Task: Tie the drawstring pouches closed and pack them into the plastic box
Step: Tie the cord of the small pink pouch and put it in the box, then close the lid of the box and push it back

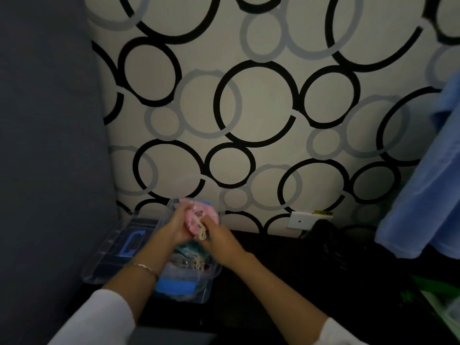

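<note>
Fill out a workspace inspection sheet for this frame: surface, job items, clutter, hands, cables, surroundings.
Surface: dark table, dimly lit.
Job's things: clear plastic box holds other pouches; pink pouch held above it, cream drawstring hanging looped; lid left of box.
Clutter: blue cloth at right; green item lower right.
Hands: left hand grips the pink pouch; right hand pinches the drawstring.
Cables: nothing seen; dark shape by wall plate unclear.
Surroundings: circle-patterned wallpaper; grey panel at left.

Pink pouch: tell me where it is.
Head view, lower centre: the pink pouch is held between the left hand and right hand, over the plastic box.
</note>
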Tool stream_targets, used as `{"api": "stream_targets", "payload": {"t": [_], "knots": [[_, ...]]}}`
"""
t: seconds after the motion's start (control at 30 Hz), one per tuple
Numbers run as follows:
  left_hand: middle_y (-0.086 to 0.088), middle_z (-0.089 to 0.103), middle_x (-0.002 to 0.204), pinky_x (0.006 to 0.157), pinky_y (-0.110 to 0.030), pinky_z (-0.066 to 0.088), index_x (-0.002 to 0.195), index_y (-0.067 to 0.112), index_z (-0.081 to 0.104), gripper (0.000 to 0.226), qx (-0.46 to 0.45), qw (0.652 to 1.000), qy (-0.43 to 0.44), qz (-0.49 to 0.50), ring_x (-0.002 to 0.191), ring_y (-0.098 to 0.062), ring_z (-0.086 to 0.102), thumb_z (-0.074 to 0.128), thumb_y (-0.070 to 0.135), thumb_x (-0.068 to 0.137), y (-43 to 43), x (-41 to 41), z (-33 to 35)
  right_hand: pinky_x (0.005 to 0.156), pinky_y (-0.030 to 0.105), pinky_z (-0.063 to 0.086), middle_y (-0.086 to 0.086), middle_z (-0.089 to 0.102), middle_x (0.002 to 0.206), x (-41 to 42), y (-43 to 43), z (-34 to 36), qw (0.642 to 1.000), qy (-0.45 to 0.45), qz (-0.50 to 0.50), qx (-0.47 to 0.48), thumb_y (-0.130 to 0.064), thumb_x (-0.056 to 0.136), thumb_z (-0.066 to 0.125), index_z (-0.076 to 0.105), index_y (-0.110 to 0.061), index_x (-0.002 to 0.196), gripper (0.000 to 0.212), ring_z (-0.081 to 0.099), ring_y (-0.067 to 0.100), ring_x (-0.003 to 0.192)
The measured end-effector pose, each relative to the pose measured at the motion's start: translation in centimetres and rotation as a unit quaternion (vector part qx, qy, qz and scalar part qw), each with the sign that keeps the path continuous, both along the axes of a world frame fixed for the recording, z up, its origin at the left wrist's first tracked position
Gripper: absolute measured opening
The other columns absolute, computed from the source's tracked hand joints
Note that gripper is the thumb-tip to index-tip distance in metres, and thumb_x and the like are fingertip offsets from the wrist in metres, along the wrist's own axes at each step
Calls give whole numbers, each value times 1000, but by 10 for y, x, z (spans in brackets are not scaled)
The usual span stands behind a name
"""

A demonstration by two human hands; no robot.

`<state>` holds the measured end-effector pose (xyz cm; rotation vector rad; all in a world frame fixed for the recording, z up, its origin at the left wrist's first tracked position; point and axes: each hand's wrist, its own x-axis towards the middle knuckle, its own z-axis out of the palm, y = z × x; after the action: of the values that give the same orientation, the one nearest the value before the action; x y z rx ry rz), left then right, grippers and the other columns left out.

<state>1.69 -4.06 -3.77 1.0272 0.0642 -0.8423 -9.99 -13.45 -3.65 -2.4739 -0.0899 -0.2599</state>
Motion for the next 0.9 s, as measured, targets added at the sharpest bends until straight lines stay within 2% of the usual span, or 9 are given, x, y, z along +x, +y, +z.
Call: {"api": "stream_targets", "payload": {"t": [0.07, 0.13, 0.2, 0.27, 0.4, 0.53, 0.7, 0.83, 0.9], "knots": [[-22, 60, 87, 89, -46, 46, 97, -2, 57, 27, 110, 993, -30, -16, 79, -33, 56, 41, 20, 97, 10, -2, -10, 89, 40, 52, 17, 62, 120, 8, 10, -15, 995, 93, 31, 0, -28, 97, 56, 49, -7, 129, 39, 61, 29, 104], [-22, 62, 84, 82, -42, 49, 102, -3, 56, 18, 289, 936, -199, 12, 78, -34, 59, 46, 7, 92, 14, -1, -16, 83, 45, 52, 18, 66, 104, 12, 13, -18, 987, 153, 19, 46, -38, 98, 50, 59, -8, 107, 33, 63, 30, 92], [-21, 57, 120, 93, -38, 47, 130, -3, 45, 48, 436, 778, -447, 65, 111, -34, 56, 58, 3, 85, 17, 7, -18, 80, 49, 50, 18, 65, 92, 24, 7, -13, 990, 94, -54, 95, -28, 100, 44, 60, -4, 90, 31, 61, 27, 81], [-15, 44, 137, 104, -38, 42, 140, 7, 37, 63, 481, 642, -598, 14, 125, -31, 45, 63, 9, 83, 24, 7, -12, 91, 46, 50, 19, 65, 111, 38, -1, -7, 994, 37, -89, 56, -12, 96, 46, 62, -2, 110, 23, 61, 26, 99], [-14, 36, 150, 110, -39, 38, 146, 9, 31, 63, 530, 563, -519, -364, 134, -30, 41, 59, 26, 93, 27, 9, -23, 117, 48, 23, 17, 25, 155, 61, 2, -16, 938, 196, 31, -284, -33, 88, 60, 28, -16, 150, 72, 26, 34, 141], [-19, -5, 161, 122, -41, 11, 153, 1, -5, 93, 600, 470, -513, -395, 149, -34, 1, 57, 38, 94, 27, 10, -46, 119, 56, 1, 10, -7, 164, 73, 8, -38, 861, 287, 20, -419, -53, 89, 51, -1, -31, 155, 87, 1, 32, 150], [-21, -5, 160, 122, -42, 8, 152, -1, -2, 93, 594, 496, -511, -374, 149, -35, -3, 59, 37, 93, 25, -3, -52, 118, 60, 2, 10, 1, 163, 67, 16, -42, 843, 284, 2, -457, -52, 85, 58, 5, -30, 155, 90, 7, 34, 149], [-13, 64, 116, 93, -36, 48, 118, 9, 60, 29, 446, 685, -544, -191, 111, -29, 60, 61, 21, 91, 50, 4, -29, 111, 49, 33, 12, 49, 137, 56, 6, -23, 944, 163, -3, -288, -36, 81, 64, 48, -24, 137, 59, 44, 32, 129], [-6, 66, 84, 77, -38, 51, 89, 9, 66, 15, 420, 726, -545, 4, 84, -22, 63, 54, 17, 93, 75, 15, -17, 101, 40, 44, 10, 59, 125, 46, -2, -18, 973, 93, -20, -208, -25, 77, 66, 59, -17, 124, 49, 54, 31, 118]]}}
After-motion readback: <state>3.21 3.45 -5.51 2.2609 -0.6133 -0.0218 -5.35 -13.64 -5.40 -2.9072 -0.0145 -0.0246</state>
